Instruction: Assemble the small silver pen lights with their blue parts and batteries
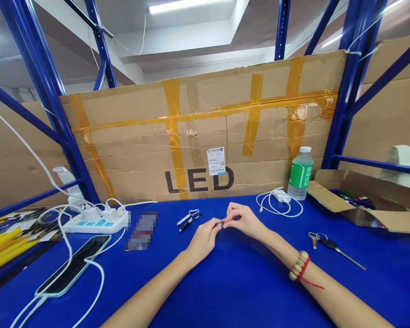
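My left hand (204, 238) and my right hand (244, 220) meet above the middle of the blue table. Between their pinched fingertips is a small shiny silver metal piece (221, 223), too small and too covered to name its kind. Fingers of both hands are closed on it. Just left of my hands lie a silver pen-like stick with a clip ring (183, 219) and a black one with a clip (189, 223). Around my right wrist sit a beaded bracelet (299, 265) and a red string.
On the right are a key set (331, 244), a white charger with cable (282, 196), a water bottle (300, 174) and an open cardboard box (379, 214). Left stand a power strip (97, 225), a phone (75, 266) and a blurred flat item (142, 231). Taped cardboard (140, 155) backs the table.
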The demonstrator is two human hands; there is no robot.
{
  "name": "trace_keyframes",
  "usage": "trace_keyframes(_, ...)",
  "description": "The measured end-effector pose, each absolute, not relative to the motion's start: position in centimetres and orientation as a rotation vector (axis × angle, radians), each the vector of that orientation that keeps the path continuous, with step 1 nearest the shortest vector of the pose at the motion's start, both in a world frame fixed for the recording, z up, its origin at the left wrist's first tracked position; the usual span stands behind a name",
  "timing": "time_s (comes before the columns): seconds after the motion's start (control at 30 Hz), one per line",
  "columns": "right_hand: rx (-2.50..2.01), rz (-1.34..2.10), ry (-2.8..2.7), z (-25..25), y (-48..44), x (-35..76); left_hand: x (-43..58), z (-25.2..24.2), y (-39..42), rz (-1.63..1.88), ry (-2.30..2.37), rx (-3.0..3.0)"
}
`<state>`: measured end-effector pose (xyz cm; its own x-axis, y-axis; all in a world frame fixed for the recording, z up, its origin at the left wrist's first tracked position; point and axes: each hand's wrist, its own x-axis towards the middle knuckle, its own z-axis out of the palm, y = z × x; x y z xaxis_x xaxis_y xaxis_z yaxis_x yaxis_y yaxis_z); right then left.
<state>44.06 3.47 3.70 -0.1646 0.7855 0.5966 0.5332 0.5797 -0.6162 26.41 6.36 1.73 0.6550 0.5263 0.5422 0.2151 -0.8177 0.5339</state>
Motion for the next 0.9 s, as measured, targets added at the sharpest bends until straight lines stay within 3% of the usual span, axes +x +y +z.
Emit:
trace_keyframes(0.5, -1.293, 0.378, -1.861, 4.01, 2.81, 43.70, 26.24, 1.33, 6.47, 0.981, 0.610, 2.414)
trace_keyframes(0.9, -1.265, 0.769, -1.629, 4.41, 3.08, 43.40, 26.64, 1.53, 6.53, 1.077, 0.653, 2.380)
